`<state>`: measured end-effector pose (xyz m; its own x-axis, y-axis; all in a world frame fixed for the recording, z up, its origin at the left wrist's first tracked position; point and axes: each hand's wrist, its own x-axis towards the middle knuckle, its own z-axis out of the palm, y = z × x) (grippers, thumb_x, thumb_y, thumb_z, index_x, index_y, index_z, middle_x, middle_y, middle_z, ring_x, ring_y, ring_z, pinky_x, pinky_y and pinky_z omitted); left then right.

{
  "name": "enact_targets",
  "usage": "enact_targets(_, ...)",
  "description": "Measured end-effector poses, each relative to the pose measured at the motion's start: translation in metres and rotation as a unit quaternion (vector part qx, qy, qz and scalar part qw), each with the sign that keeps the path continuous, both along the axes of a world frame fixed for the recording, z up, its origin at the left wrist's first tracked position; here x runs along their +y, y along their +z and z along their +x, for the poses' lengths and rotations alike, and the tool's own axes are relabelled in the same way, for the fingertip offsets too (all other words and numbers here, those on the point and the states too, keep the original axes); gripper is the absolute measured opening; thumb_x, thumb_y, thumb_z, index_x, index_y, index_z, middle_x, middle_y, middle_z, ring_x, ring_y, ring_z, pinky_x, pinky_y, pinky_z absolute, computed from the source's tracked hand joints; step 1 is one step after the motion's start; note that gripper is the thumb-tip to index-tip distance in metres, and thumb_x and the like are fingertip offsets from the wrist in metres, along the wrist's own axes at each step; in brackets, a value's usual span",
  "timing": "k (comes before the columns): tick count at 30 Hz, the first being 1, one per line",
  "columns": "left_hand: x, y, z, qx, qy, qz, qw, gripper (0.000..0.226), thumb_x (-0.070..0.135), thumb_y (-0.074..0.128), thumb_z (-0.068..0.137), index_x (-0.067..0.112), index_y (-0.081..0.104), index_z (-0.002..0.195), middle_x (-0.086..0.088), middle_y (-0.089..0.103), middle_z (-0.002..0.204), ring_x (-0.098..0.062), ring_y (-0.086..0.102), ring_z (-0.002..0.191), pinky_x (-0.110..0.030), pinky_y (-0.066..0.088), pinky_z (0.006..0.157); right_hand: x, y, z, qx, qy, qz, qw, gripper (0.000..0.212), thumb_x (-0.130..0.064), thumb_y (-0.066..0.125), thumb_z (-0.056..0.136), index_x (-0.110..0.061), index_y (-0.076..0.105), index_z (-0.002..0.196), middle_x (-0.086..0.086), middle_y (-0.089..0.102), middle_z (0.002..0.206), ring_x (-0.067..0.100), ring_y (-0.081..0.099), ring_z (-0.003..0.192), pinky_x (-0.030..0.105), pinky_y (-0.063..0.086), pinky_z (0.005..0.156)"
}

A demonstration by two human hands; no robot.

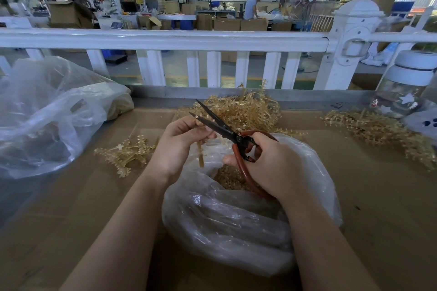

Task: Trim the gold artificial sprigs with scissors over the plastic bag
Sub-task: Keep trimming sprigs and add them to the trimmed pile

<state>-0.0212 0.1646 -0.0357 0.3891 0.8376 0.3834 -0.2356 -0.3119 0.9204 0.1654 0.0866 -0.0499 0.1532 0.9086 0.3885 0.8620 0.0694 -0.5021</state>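
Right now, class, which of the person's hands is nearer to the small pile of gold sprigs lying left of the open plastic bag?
Left. The left hand is just right of that small pile of gold sprigs; the right hand, holding the scissors, is farther right over the plastic bag.

Left hand [178, 146] pinches a gold sprig [201, 157], its stem hanging down over the open plastic bag [227, 227]. Right hand [272, 168] grips the red-handled scissors [233, 137], blades parted and pointing up-left, crossing just above the left fingers. Gold trimmings [230, 178] sit inside the bag, it seems, though the plastic blurs them. More sprigs are piled behind [246, 111], at far right [383, 132] and a few at left [127, 152] on the cardboard surface [78, 208]. A second, bigger bag [52, 116] slumps at left; white railing [165, 40] beyond.
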Motion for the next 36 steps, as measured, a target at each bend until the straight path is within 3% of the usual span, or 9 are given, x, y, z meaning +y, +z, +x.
enact_targets(9, 0.001, -0.002, -0.001, 0.014, -0.036, -0.004, 0.999, 0.010, 0.004, 0.064, 0.084, 0.011, 0.068, 0.078, -0.002, 0.066, 0.074, -0.014, 0.062, 0.077, -0.018, 0.049, 0.078, 0.001, -0.005, 0.000, 0.003, 0.010, 0.018, 1.000, 0.039, -0.080, 0.063, 0.074, -0.045, 0.055, 0.090, -0.024, 0.060, 0.072, -0.005, 0.058, 0.071, 0.006, 0.039, 0.056)
enact_targets(15, -0.002, 0.000, -0.001, -0.008, -0.027, 0.000, 1.000, 0.009, 0.010, 0.062, 0.082, 0.014, 0.070, 0.083, 0.000, 0.070, 0.079, -0.014, 0.065, 0.080, -0.020, 0.050, 0.079, 0.004, -0.007, -0.001, 0.023, 0.006, 0.030, 0.999, 0.045, -0.086, 0.062, 0.068, -0.046, 0.056, 0.087, -0.025, 0.059, 0.069, -0.012, 0.056, 0.075, 0.007, 0.039, 0.054)
enact_targets(18, -0.002, -0.001, -0.001, -0.024, -0.004, 0.013, 1.000, 0.006, 0.010, 0.063, 0.087, 0.008, 0.066, 0.092, 0.000, 0.071, 0.085, -0.012, 0.067, 0.082, -0.020, 0.051, 0.077, 0.004, -0.007, -0.001, 0.031, 0.005, 0.028, 0.999, 0.043, -0.085, 0.064, 0.067, -0.047, 0.054, 0.085, -0.028, 0.056, 0.069, -0.014, 0.055, 0.072, 0.007, 0.034, 0.054)
enact_targets(22, -0.002, -0.003, 0.001, -0.010, 0.042, 0.040, 0.998, 0.016, 0.008, 0.059, 0.094, -0.007, 0.058, 0.096, -0.017, 0.061, 0.083, -0.017, 0.062, 0.075, -0.025, 0.052, 0.076, 0.005, -0.008, 0.000, 0.041, 0.001, 0.030, 0.999, 0.045, -0.087, 0.064, 0.066, -0.047, 0.055, 0.082, -0.028, 0.057, 0.068, -0.013, 0.055, 0.071, 0.008, 0.033, 0.054)
enact_targets(25, -0.004, -0.002, 0.003, -0.018, 0.057, 0.034, 0.998, 0.007, -0.001, 0.054, 0.096, -0.004, 0.060, 0.093, -0.009, 0.064, 0.078, -0.013, 0.061, 0.070, -0.022, 0.052, 0.071, 0.006, -0.009, 0.000, 0.050, -0.001, 0.026, 0.998, 0.041, -0.087, 0.065, 0.065, -0.049, 0.052, 0.075, -0.029, 0.057, 0.066, -0.010, 0.056, 0.068, 0.009, 0.033, 0.054)
enact_targets(30, -0.008, 0.000, 0.009, -0.052, 0.067, 0.001, 0.996, 0.017, -0.004, 0.052, 0.095, 0.004, 0.063, 0.085, -0.002, 0.065, 0.076, -0.011, 0.060, 0.070, -0.020, 0.051, 0.070, 0.006, -0.009, -0.001, 0.055, 0.005, 0.025, 0.998, 0.046, -0.088, 0.063, 0.063, -0.044, 0.055, 0.074, -0.028, 0.057, 0.064, -0.009, 0.056, 0.067, 0.009, 0.033, 0.051)
enact_targets(33, -0.009, 0.001, 0.009, -0.050, 0.056, -0.011, 0.997, 0.018, -0.001, 0.053, 0.095, 0.004, 0.062, 0.080, -0.007, 0.061, 0.075, -0.015, 0.055, 0.070, -0.022, 0.047, 0.070, 0.007, -0.009, 0.001, 0.043, -0.007, 0.015, 0.999, 0.054, -0.089, 0.060, 0.065, -0.040, 0.061, 0.089, -0.026, 0.060, 0.073, -0.008, 0.056, 0.072, 0.011, 0.039, 0.058)
enact_targets(36, -0.009, 0.001, 0.010, -0.043, 0.043, -0.010, 0.998, 0.008, 0.000, 0.053, 0.094, -0.003, 0.059, 0.088, -0.013, 0.055, 0.077, -0.017, 0.051, 0.070, -0.023, 0.043, 0.069, 0.005, -0.008, 0.000, 0.033, -0.027, 0.049, 0.998, 0.067, -0.091, 0.050, 0.067, -0.033, 0.063, 0.096, -0.018, 0.063, 0.077, -0.001, 0.059, 0.074, 0.021, 0.050, 0.064)
